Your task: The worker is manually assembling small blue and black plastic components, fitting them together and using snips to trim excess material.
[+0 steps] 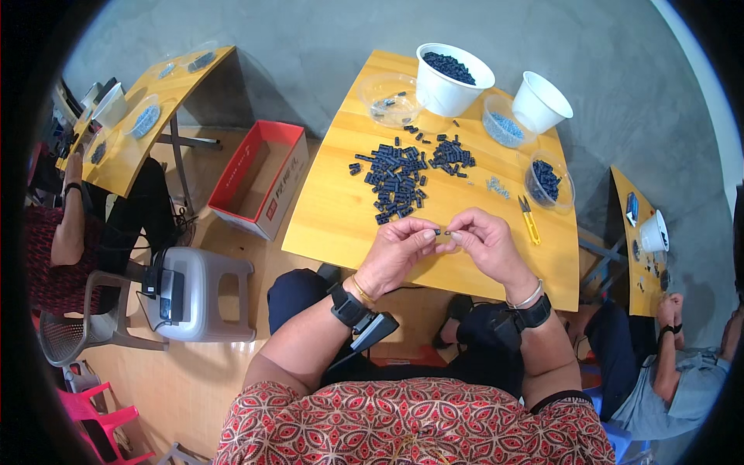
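Note:
My left hand (397,249) and my right hand (490,246) meet over the near edge of the yellow wooden table (325,209). A small dark plastic piece (437,232) is pinched between my left thumb and finger. My right fingertips pinch another tiny dark piece (448,232) just beside it; its exact shape is too small to tell. Beyond my hands lies a large heap of dark blocky plastic parts (397,180), with a smaller heap of dark pieces (452,156) to its right. Small pale metallic bits (497,187) and yellow-handled snips (531,222) lie to the right.
Along the far side stand a white bucket (449,97) of dark pieces, another white bucket (545,105), and clear tubs (504,128) (549,186) (378,107). A red box (267,205) and grey stool (209,298) stand left. People work at side tables (159,116) (637,256).

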